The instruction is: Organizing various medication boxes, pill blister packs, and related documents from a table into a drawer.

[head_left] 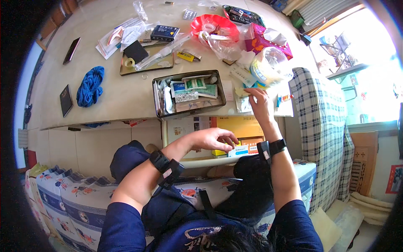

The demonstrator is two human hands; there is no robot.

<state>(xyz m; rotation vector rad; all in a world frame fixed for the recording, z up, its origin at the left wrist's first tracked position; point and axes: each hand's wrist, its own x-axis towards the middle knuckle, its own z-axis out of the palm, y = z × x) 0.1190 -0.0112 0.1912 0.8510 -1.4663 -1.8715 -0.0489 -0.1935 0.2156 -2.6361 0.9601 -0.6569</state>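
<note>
Right hand (260,100) is at a pale-yellow slip (239,92) on the table (126,96), right of the metal tin (189,110); slip's long axis roughly left-right, free end left, can't tell if fingertips are clamped. Left hand (215,138) hovers over the drawer (197,163), fingers loosely curled, slightly apart.

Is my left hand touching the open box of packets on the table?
Apart: the head view shows part of the open drawer between your left hand and the box.

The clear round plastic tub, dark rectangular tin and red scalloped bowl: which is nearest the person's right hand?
The clear round plastic tub, just beyond the right hand; the dark tin stands farther left, the red bowl farther back.
</note>
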